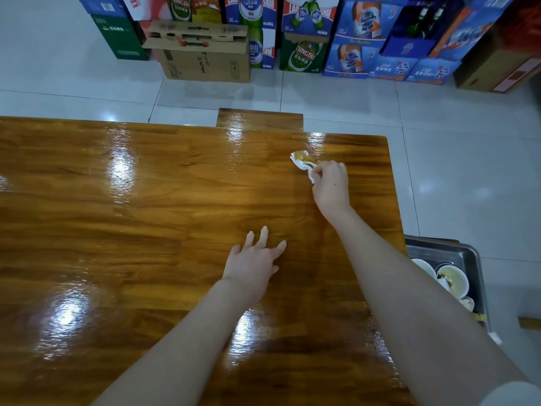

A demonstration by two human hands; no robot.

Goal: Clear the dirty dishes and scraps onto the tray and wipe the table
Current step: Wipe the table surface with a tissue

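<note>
Fingers of the right hand pinch a stained tissue, apparently on the table; left hand spread flat.

The table spreads before us from nine o'clock across to about two. Our left hand lies on it near the middle, at twelve o'clock, fingers spread. Our right hand is farther out at one o'clock, near the table's far right corner, pinching a napkin that sticks out toward eleven from the fingers. Off the table's right edge, at three o'clock, sits the tray, partly behind our right forearm, with bowls in it. Beyond the far edge, at twelve, a bench stands against the table. Farther back on the floor a cardboard box stands at eleven, with stacked beer cartons behind it and running right to two o'clock.
</note>
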